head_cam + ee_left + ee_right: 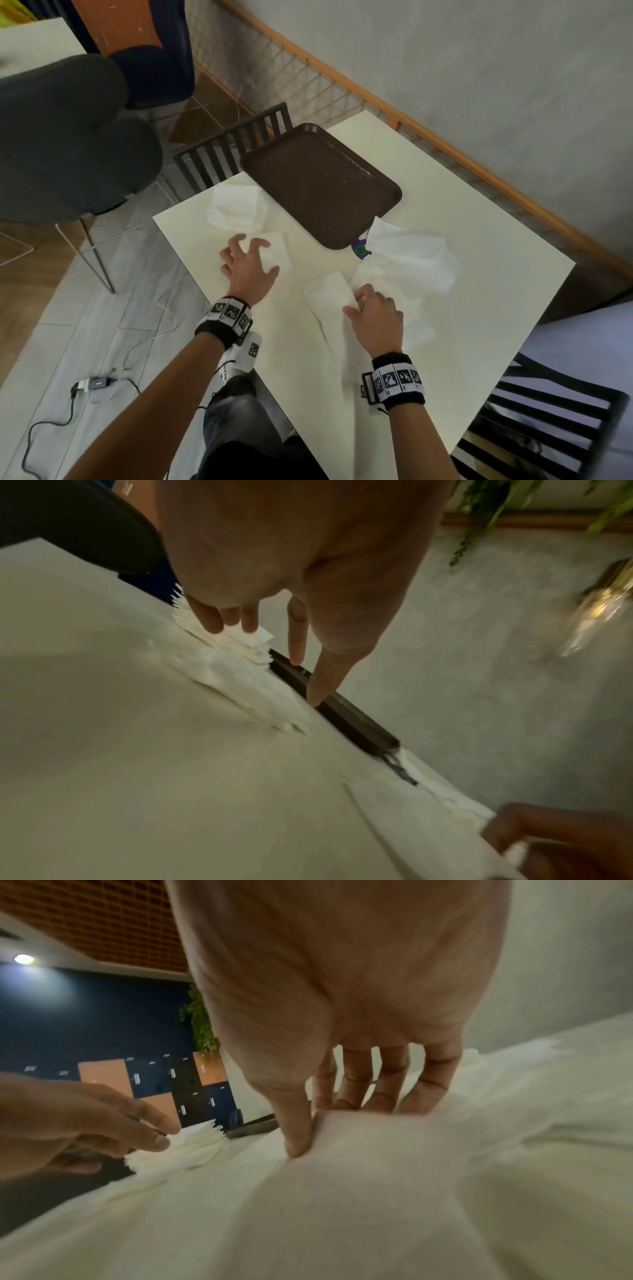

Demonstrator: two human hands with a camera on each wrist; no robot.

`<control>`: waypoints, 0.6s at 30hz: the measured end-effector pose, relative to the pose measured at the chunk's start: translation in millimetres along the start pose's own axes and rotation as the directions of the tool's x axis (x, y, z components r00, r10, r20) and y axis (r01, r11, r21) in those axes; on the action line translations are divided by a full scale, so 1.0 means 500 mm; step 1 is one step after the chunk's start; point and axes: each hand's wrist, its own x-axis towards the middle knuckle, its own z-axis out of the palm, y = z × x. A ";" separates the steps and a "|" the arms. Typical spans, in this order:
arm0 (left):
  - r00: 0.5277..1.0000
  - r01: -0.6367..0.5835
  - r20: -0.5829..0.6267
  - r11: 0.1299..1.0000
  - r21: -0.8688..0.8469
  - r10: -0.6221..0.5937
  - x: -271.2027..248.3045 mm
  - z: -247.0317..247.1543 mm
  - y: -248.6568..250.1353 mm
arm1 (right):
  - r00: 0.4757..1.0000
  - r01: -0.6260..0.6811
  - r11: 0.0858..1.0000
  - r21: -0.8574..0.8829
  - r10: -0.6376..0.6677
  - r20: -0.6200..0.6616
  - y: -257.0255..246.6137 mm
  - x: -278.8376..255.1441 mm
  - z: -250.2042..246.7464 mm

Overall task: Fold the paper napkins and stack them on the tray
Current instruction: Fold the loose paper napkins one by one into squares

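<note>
A brown tray (318, 185) lies bare on the cream table (445, 212). Left of it sits a stack of folded white napkins (236, 205), also seen in the right wrist view (185, 1148). My left hand (260, 257) spreads its fingers over a single folded napkin (279, 253) in front of that stack; whether it touches is unclear. My right hand (354, 301) pinches a fold of a long white napkin (329, 301) between thumb and fingers (298, 1139). A loose pile of unfolded napkins (411, 260) lies to its right.
A small purple and green item (359, 250) peeks out between the tray corner and the loose pile. Dark slatted chairs stand at the far side (233, 147) and lower right (541, 421). A grey chair (68, 137) and floor cables (92, 383) are left.
</note>
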 end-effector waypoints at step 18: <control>0.938 0.052 0.255 0.632 -0.773 0.235 -0.197 -0.110 0.186 | 0.987 0.106 0.240 0.965 -0.144 -0.072 -0.042 -0.086 -0.145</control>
